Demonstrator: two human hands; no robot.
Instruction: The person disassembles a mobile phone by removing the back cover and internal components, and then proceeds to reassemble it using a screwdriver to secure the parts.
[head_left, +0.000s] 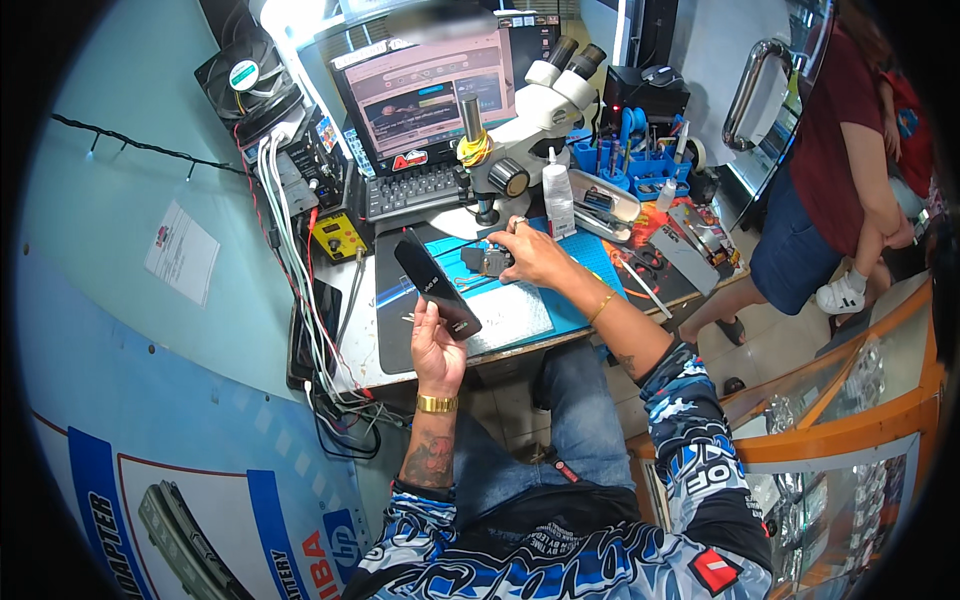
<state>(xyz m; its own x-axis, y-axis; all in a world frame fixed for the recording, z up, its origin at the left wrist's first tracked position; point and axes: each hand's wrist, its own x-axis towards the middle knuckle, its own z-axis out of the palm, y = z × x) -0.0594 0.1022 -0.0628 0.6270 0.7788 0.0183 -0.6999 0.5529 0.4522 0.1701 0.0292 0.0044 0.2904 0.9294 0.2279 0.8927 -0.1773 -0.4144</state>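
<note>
Left hand (438, 345) raised above the counter (360, 340), fingers wrapped around the lower end of a dark phone (436, 283), held tilted with its top pointing away. Right hand (535, 255) resting on the blue mat (590, 262), fingers curled onto a small dark part (487, 262) just below the microscope (530, 110). Step in hand, by judgement: inspection or disassembly of the phone. Next move likely calls for a steady grip and fine placement under the lens.

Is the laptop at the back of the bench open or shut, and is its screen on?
Open and on: the laptop has its lid raised behind the microscope, keyboard exposed, and the screen is lit with a window showing.
</note>
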